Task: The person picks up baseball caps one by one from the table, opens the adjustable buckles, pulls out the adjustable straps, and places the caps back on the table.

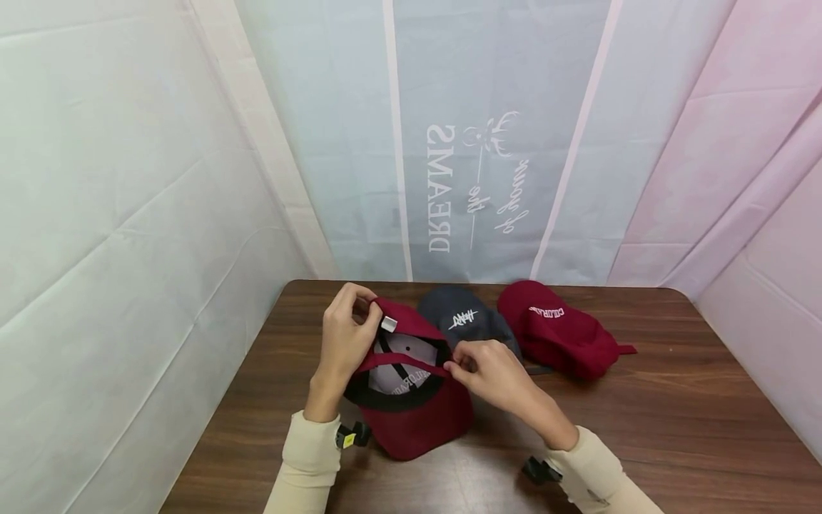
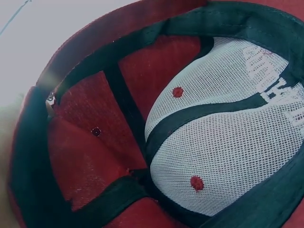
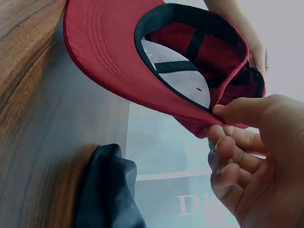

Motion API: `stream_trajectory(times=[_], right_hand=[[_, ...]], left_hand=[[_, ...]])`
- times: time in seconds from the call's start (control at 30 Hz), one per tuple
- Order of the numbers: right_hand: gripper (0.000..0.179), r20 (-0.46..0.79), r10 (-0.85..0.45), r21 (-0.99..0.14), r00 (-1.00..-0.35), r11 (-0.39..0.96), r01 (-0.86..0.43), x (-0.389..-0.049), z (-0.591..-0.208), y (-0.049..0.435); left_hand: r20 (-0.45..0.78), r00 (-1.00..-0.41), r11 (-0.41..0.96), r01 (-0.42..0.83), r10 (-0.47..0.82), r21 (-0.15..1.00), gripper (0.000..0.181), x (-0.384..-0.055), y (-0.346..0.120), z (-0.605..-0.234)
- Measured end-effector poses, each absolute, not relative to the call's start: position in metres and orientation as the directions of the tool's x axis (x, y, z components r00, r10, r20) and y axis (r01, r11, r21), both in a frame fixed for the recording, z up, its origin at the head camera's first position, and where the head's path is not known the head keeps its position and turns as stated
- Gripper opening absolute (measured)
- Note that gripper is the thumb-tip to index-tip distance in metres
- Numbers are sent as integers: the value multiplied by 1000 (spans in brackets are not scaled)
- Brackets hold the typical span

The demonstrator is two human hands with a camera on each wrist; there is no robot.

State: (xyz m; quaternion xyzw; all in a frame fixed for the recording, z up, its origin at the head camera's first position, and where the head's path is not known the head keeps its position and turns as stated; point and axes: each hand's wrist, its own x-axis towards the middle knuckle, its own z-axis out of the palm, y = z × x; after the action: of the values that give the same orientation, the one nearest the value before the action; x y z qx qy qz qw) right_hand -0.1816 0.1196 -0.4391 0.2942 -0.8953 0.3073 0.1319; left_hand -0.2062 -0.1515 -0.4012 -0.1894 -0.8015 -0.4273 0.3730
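A maroon baseball cap (image 1: 417,428) is held with its opening up and its brim toward the person. Inside show a dark sweatband, whitish mesh (image 2: 223,147) and reversed lettering. My left hand (image 1: 343,332) pinches the cap's back edge beside a small silvery buckle (image 1: 388,323). On the opposite side, my right hand (image 1: 497,375) pinches the rim between thumb and fingertips, where a red strap (image 1: 407,360) spans the opening. In the right wrist view, the thumb of the right hand (image 3: 266,156) presses on the rim, the fingers curled below it.
Behind the held cap, a dark grey cap (image 1: 459,314) with white lettering lies on the brown wooden table (image 1: 693,428). Right of it rests another maroon cap (image 1: 559,328), its strap end sticking out. Pale cloth walls (image 1: 340,143) with printed words enclose the table's back and sides.
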Motion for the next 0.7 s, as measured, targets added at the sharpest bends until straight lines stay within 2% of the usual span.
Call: stream_trajectory(times=[0.3,0.7], right_hand=[[19,504,-437,-483,-745,573,-663,-188,-431,110],[19,591,-440,-430,-676,538,-725,-204,-426,95]], left_hand=[[807,-589,577,644,-45,502,10,-203,-159,-392],[849,-521,557,679,-92,477,14,-198,-168,-381]])
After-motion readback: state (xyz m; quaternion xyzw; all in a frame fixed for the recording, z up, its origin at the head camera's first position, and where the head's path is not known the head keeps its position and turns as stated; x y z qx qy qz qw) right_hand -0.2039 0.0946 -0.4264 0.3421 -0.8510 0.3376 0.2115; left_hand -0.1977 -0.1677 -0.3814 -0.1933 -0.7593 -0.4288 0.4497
